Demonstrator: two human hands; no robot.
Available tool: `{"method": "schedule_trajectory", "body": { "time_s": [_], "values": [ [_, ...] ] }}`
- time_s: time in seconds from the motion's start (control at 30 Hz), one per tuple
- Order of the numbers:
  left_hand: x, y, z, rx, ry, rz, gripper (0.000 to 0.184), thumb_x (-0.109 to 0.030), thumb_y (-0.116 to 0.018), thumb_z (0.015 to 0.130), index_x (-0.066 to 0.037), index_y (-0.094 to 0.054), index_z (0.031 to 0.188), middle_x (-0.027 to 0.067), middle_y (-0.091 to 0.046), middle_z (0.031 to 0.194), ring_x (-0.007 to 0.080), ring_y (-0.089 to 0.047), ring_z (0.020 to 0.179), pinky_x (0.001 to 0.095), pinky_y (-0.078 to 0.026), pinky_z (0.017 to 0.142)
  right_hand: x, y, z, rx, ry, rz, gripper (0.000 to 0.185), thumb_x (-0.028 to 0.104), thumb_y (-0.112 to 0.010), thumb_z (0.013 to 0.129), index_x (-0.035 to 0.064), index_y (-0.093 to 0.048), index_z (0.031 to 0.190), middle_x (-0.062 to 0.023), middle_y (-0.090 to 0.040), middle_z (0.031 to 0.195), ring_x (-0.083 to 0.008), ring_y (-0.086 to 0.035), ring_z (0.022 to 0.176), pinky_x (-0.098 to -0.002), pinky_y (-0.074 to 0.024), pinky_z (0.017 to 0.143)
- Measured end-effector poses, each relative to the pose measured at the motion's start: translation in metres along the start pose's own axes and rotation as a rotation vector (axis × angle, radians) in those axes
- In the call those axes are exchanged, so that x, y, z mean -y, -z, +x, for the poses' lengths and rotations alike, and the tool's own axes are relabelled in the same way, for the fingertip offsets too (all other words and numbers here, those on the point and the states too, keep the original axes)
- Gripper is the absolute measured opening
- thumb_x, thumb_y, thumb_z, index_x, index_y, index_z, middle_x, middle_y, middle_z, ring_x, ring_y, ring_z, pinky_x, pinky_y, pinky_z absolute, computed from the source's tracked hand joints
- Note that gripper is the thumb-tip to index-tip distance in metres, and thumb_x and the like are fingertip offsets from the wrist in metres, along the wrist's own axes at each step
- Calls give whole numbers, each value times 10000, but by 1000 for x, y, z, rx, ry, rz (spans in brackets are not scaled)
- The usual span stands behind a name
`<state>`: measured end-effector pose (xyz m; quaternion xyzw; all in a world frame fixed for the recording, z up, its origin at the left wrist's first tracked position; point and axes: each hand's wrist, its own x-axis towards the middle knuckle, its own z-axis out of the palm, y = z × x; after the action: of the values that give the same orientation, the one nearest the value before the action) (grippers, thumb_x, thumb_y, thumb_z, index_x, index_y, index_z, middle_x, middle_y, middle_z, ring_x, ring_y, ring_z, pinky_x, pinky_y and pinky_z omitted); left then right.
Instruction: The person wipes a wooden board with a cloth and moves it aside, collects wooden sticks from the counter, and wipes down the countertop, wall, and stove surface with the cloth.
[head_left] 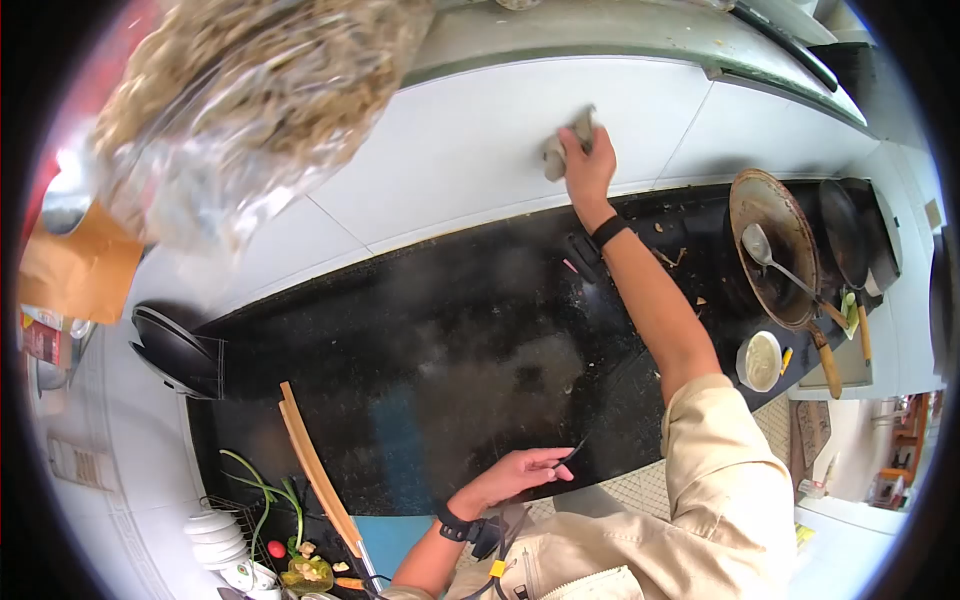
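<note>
My right hand (pixel 590 168) is closed on a crumpled grey cloth (pixel 556 158), held against the white tiled wall (pixel 450 150) behind the counter. Below, over the front edge of the black countertop (pixel 330 340), is my left hand (pixel 518 474). Its fingers point right, and a thin black cable (pixel 574 456) passes at the fingertips. Whether the fingers grip the cable is hard to make out. A small dark object (pixel 583 258) lies on the counter below my right wrist, with small scraps nearby.
At the right stand a wok (pixel 775 235) with a ladle (pixel 760 247) and a white bowl (pixel 759 361). A plastic bag (pixel 250 110) hangs at upper left. Wooden strips (pixel 318 470), vegetables (pixel 310 570) and stacked white bowls (pixel 215 540) are at lower left.
</note>
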<state>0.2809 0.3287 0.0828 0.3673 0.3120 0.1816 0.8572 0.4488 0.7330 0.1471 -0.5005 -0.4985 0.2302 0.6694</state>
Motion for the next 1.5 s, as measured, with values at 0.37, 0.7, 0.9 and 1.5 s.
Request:
{"method": "schedule_trajectory", "body": {
  "time_s": [0.37,0.7,0.9,1.5],
  "values": [
    [4,-14,-5,0,77,-20,488,-121,-551,999,-36,-430,1464,90,-648,1195,133,-574,1120,283,-433,996,54,11,50,-11,47,257,254,222,-681,907,-19,-602,929,-77,-633,806,-146,-554,738,-325,-470,672],
    [-5,-23,3,-10,45,18,499,-121,-562,993,-35,-426,1466,96,-651,1195,129,-578,1115,277,-431,996,-31,7,-1,100,-307,242,249,157,-725,884,-15,-624,1033,-50,-658,930,-116,-586,832,-297,-493,712],
    [14,-21,9,27,23,-70,499,-116,-557,995,-40,-422,1469,97,-649,1202,126,-578,1114,271,-438,983,57,10,60,-12,71,307,258,207,-730,866,-23,-615,882,-53,-639,779,-114,-541,702,-306,-466,632],
    [7,-22,-3,-37,16,-33,500,-110,-557,991,-39,-424,1468,95,-646,1197,124,-575,1108,267,-433,986,-20,26,28,77,-398,387,188,157,-732,868,8,-626,912,-35,-632,816,-111,-586,708,-270,-490,630]
  ]
}}
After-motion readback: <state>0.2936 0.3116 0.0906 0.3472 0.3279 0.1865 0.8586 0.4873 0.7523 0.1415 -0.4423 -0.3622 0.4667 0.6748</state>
